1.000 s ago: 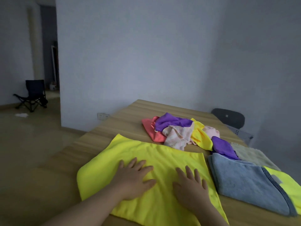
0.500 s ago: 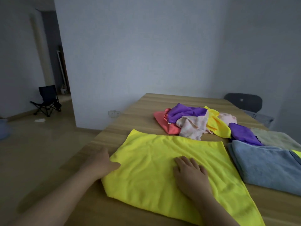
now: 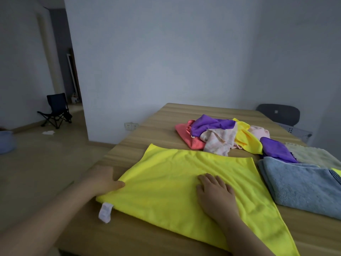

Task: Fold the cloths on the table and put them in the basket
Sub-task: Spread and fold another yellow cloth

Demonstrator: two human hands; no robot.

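A large yellow cloth lies spread flat on the wooden table in front of me. My left hand is at its left edge, thumb on top of the fabric, pinching the edge; its fingers are hidden. A white label hangs from the near left corner. My right hand rests flat on the middle of the cloth with straight fingers. A pile of crumpled cloths in purple, coral, pink and yellow sits further back.
A folded blue-grey towel lies to the right, with a pale green cloth behind it. A dark chair stands at the far right of the table. On the floor to the left are a folding chair and a blue container.
My left hand slid from the middle of the yellow cloth to its left edge and took hold of it. The white label now shows. My right hand stayed pressing on the cloth.
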